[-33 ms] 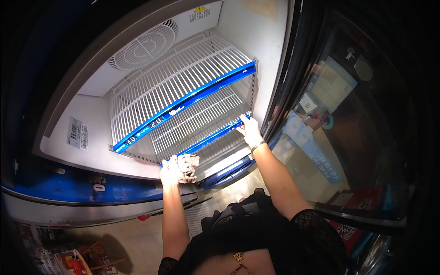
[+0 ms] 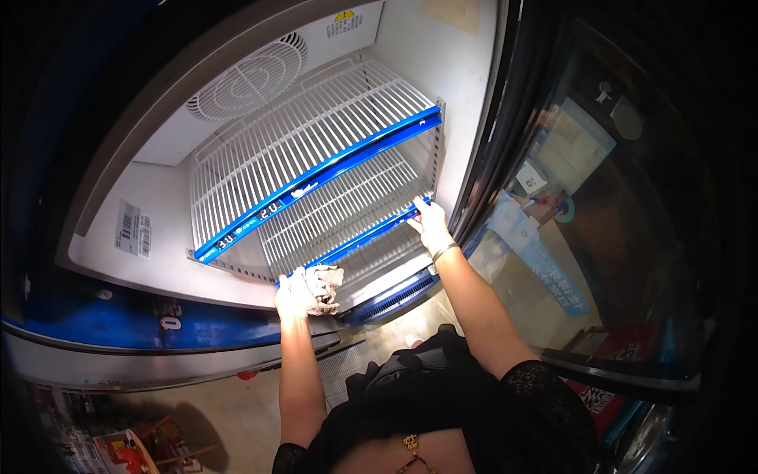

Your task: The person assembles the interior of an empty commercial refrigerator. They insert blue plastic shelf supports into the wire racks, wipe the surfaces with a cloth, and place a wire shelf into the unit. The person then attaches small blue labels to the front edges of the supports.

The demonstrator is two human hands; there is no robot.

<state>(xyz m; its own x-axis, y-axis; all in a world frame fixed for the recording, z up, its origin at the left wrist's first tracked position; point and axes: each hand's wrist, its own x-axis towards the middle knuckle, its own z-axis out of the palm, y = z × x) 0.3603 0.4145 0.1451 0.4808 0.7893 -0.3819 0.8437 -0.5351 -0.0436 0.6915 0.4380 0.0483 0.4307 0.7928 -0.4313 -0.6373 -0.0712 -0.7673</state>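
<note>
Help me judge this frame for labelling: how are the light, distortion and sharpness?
Head view: fridge interior brightly lit, surroundings near black; fisheye bends the blue shelf edge; glass door shows reflections; left hand with cloth and right hand reasonably sharp.

Nothing moves between the two pictures: the left hand (image 2: 296, 294) with its cloth (image 2: 324, 278) and the right hand (image 2: 430, 227) sit just as before.

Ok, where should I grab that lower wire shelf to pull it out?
Probably by the blue front rail of the lower wire shelf, near both ends, coming from the open front. Left hand, with its cloth, and right hand already sit there.
</note>
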